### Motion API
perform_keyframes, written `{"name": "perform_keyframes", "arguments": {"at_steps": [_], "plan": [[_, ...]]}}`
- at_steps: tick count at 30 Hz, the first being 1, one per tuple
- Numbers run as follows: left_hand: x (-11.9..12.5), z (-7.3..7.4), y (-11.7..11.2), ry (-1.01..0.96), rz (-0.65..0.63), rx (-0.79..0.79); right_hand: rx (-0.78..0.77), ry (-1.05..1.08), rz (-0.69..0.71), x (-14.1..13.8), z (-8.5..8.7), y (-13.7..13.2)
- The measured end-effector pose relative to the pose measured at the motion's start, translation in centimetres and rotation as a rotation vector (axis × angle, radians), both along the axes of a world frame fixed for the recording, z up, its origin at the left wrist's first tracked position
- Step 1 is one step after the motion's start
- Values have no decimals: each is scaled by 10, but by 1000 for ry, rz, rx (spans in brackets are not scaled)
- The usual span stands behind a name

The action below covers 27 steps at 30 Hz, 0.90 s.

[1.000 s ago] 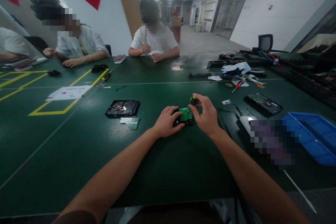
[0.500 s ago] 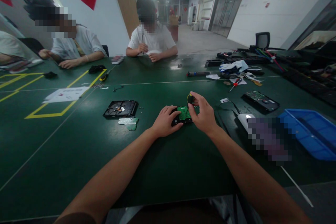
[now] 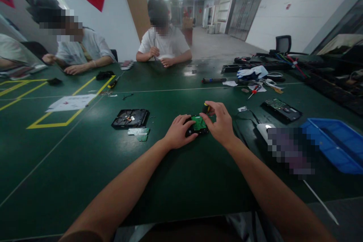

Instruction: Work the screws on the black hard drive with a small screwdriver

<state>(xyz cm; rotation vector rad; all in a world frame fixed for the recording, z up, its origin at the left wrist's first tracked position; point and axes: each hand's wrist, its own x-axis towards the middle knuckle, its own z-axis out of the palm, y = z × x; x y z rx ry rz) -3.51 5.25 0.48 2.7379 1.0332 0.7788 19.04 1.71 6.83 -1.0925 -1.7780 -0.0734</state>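
My left hand (image 3: 178, 131) grips the left side of a hard drive (image 3: 199, 122) lying on the table, its green circuit board facing up. In my right hand (image 3: 219, 121) is a screwdriver (image 3: 206, 107) with a black and yellow handle, held upright over the board between thumb and fingers. The screwdriver's tip is hidden behind my fingers. To the left lies a second, black hard drive (image 3: 130, 118) without its board, and just below it a loose circuit board (image 3: 138, 133). A few tiny specks, perhaps screws, sit beside them.
A third hard drive (image 3: 281, 109) and a blue tray (image 3: 337, 145) stand at right, near a blurred-out device with a cable. Farther back are a red screwdriver (image 3: 256, 89), gloves (image 3: 252, 72) and a dark rod-shaped tool (image 3: 214, 80). Two people sit across the green table (image 3: 93, 174).
My right hand has shifted its fingers on the screwdriver handle, thumb moving slightly left. The left hand and the hard drive stay in place.
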Motion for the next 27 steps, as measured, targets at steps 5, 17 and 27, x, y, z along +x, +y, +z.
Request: {"name": "perform_keyframes", "arguments": {"at_steps": [5, 17, 27], "plan": [[0, 0, 0, -1, -7, 8, -11, 12, 26, 1, -2, 0], [0, 0, 1, -5, -10, 14, -36, 42, 61, 3, -8, 2], [-1, -1, 0, 17, -11, 32, 8, 12, 33, 1, 1, -1]]}}
